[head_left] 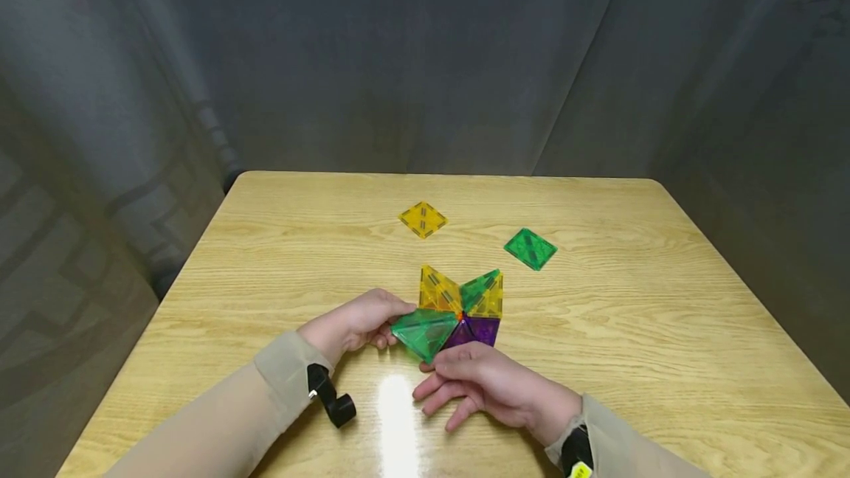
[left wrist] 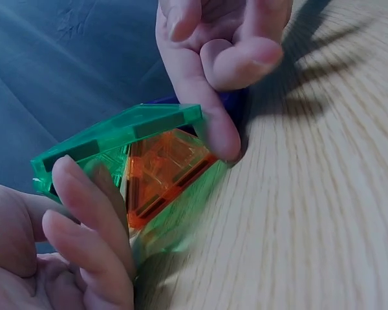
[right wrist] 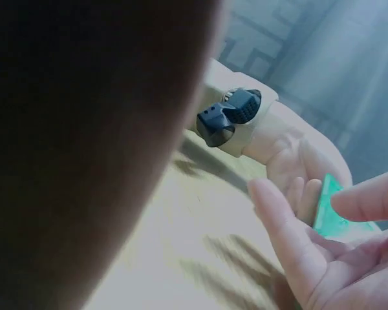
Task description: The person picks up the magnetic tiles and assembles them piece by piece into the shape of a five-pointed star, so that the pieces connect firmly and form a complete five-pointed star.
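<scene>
A group of translucent magnetic tiles stands folded together in the middle of the table, with yellow tiles point(head_left: 438, 292), purple tiles point(head_left: 482, 330) and an orange tile point(left wrist: 165, 171) in it. My left hand point(head_left: 368, 319) pinches the outer corner of a green tile point(head_left: 425, 332), thumb above and fingers below. That tile tilts over the orange one in the left wrist view. My right hand point(head_left: 491, 389) is at the front of the group, fingers spread, one finger point(left wrist: 213, 129) reaching in beside the green tile's near end. Part of the purple tiles is hidden behind this hand.
A flat yellow diamond-shaped tile point(head_left: 423, 220) lies farther back on the wooden table point(head_left: 299, 242). A flat green tile point(head_left: 530, 248) lies to its right. Dark curtains point(head_left: 412, 57) hang behind and at both sides. Each wrist wears a black camera band point(head_left: 328, 395).
</scene>
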`<action>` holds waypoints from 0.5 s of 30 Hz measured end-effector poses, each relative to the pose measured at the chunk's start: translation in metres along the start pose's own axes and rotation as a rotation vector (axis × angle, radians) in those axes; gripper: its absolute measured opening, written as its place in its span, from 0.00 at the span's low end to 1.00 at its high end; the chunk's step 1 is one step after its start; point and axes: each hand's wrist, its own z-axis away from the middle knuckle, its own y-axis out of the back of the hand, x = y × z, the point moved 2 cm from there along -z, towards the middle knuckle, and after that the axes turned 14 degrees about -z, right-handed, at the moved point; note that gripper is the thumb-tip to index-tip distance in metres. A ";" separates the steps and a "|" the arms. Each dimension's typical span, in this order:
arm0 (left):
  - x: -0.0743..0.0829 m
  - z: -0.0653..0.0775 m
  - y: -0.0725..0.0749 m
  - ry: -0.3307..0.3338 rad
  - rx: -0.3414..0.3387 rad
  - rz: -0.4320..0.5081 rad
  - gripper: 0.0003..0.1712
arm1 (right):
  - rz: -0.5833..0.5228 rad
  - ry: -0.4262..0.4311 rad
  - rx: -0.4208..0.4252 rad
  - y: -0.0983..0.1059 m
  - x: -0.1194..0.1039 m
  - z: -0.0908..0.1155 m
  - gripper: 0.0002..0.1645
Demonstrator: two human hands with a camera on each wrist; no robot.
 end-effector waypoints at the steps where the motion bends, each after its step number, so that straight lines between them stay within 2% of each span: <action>1: 0.000 0.000 0.000 -0.001 -0.001 -0.001 0.18 | 0.012 -0.005 -0.007 0.000 -0.001 0.001 0.27; 8: 0.000 0.000 0.000 -0.005 0.008 -0.007 0.18 | 0.066 -0.022 -0.020 0.001 -0.006 0.006 0.30; 15: 0.001 0.001 -0.001 -0.004 0.005 -0.021 0.18 | 0.040 -0.018 -0.016 0.004 -0.008 0.008 0.31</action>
